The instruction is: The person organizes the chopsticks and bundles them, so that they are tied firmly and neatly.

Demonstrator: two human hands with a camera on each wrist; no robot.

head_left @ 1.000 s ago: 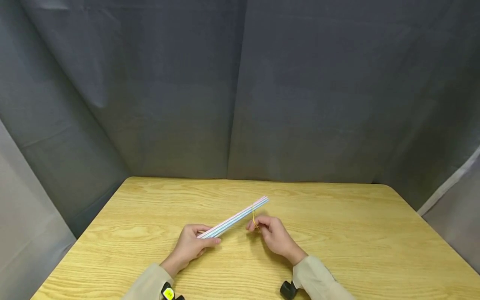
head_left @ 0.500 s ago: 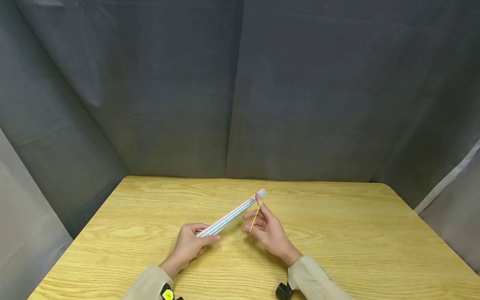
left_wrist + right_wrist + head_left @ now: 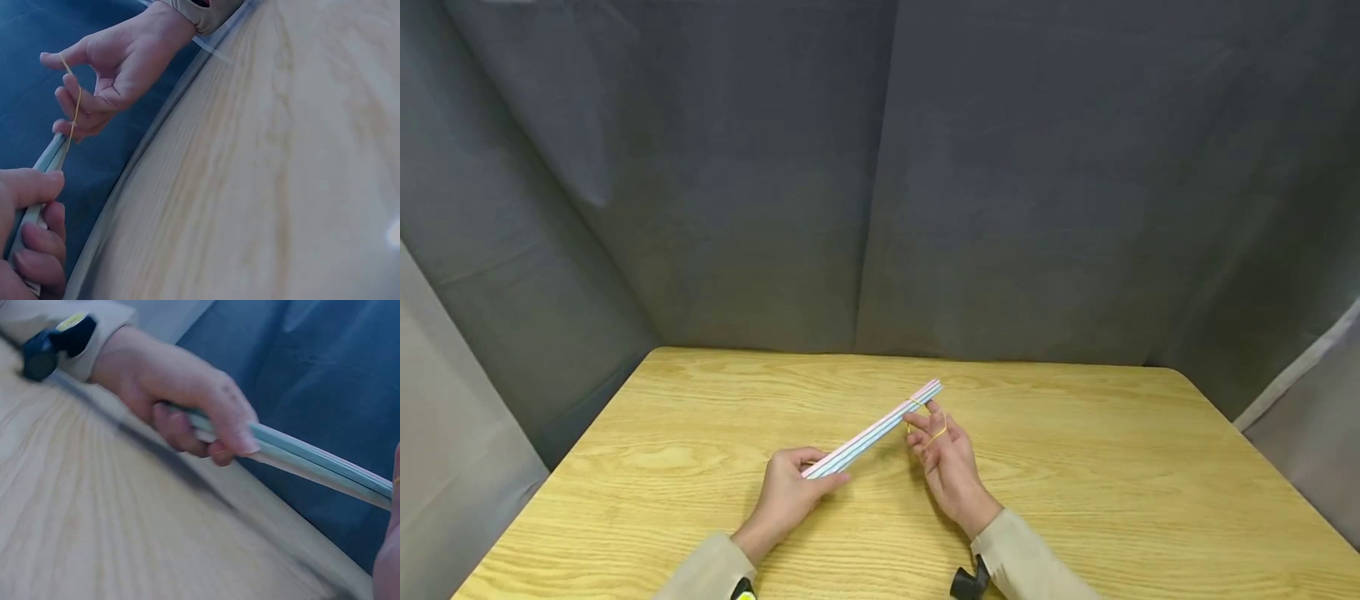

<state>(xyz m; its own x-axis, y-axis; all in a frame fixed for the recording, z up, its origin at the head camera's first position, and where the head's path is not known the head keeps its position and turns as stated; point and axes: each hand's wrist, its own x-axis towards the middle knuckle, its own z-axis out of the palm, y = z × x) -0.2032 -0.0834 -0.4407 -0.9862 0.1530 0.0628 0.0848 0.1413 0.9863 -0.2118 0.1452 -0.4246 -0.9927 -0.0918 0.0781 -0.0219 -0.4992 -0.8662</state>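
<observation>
My left hand (image 3: pixel 790 492) is clenched around the near end of a bundle of straws (image 3: pixel 874 430), thumb on top and the other fingers curled underneath, as the right wrist view shows, where the pale blue-green sticks run out from under my thumb toward three o'clock. From that grip the bundle is raised above the wooden table (image 3: pixel 1105 467) and points away from me toward about one o'clock, its far tip showing pink and blue stripes in the head view. My right hand (image 3: pixel 947 467) sits just beside the bundle's far end, at about three o'clock from my left hand, palm turned up and fingers spread and partly bent. A thin yellow rubber band (image 3: pixel 931 423) is stretched across those fingers: in the left wrist view it runs from my raised index fingertip (image 3: pixel 52 59) down past the middle fingers to the straws, where it meets the bundle near its far end. So this hand is not closed on anything; the band hangs hooked over its fingers. I cannot tell whether the band already goes fully round the straws. Both my sleeves are beige, and a small black device sits at my right cuff (image 3: pixel 966 582). Beyond the table, at twelve o'clock, hangs a dark grey curtain (image 3: pixel 880 183)
</observation>
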